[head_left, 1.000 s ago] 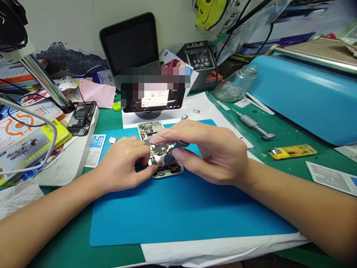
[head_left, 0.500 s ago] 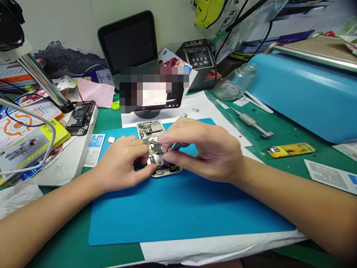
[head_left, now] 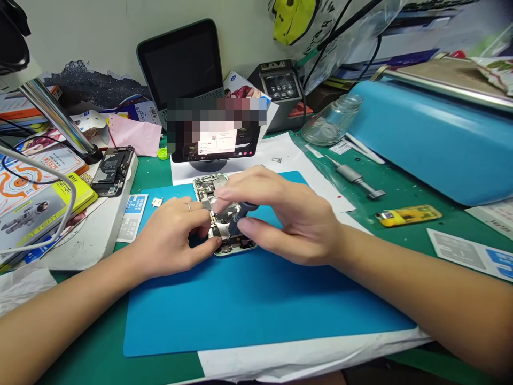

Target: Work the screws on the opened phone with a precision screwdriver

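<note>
An opened smartphone [head_left: 209,185], its inner boards and parts bare, lies on the blue mat [head_left: 256,310]. At its left edge is my left hand [head_left: 176,232], fingers curled and thumb pressed on the lower corner, gripping the frame. My right hand [head_left: 296,222] is over the phone's right side. Between its thumb and fingers it holds a dark-handled screwdriver [head_left: 244,210], tilted with its lower end down at the phone's lower half. The exact tip is hard to make out, and the right hand hides part of the phone.
Left of the mat, another opened phone [head_left: 114,170] rests on a white box. Behind stand a small lit screen [head_left: 216,141] and a larger dark display [head_left: 184,64]. To the right are a glass jar [head_left: 332,120], a grey screwdriver-like tool [head_left: 355,174] and a yellow tool [head_left: 409,215].
The screwdriver in my right hand has swung from lying nearly level to a steeper tilt, its lower end now down at the phone. My left hand keeps its place on the phone.
</note>
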Available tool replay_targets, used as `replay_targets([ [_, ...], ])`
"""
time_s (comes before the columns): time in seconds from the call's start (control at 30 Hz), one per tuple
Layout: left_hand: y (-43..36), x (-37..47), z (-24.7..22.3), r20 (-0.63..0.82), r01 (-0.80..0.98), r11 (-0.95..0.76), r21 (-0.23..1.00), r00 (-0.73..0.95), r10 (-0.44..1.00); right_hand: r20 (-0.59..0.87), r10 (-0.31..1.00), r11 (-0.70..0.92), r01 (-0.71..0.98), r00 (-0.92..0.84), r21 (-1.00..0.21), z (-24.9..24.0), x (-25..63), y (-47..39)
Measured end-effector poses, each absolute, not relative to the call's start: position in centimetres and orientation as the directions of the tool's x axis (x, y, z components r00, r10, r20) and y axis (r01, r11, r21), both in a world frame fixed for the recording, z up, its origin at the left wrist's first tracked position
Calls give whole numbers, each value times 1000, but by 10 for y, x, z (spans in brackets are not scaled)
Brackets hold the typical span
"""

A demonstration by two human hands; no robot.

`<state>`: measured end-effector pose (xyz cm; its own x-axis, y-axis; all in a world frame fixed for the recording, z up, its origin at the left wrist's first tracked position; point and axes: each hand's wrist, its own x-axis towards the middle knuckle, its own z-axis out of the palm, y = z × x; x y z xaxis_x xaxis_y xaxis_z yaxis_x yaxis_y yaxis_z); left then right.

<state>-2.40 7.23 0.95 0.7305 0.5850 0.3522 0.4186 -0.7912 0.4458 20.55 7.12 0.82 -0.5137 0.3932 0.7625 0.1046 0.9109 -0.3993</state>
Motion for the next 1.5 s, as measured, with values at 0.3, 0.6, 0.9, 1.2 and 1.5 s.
replay_targets([
  [0.3, 73, -24, 9, 354, 418, -794, 441, 732, 582, 761, 374, 914, 71, -530, -400, 9, 206, 72],
  [0.6, 73, -24, 9, 350, 424, -789, 445, 729, 589, 744, 401, 892, 42, -535, -450, 9, 205, 71],
  [0.9, 74, -23, 9, 365, 390, -797, 460, 735, 571, 691, 467, 835, 20, -552, -549, 12, 206, 68],
  [1.2, 73, -26, 11, 317, 413, -767, 490, 735, 599, 707, 417, 893, 110, -571, -437, 9, 206, 68],
  [1.5, 73, -24, 16, 300, 474, -691, 546, 659, 689, 743, 506, 814, -44, -438, -580, 1, 198, 57],
])
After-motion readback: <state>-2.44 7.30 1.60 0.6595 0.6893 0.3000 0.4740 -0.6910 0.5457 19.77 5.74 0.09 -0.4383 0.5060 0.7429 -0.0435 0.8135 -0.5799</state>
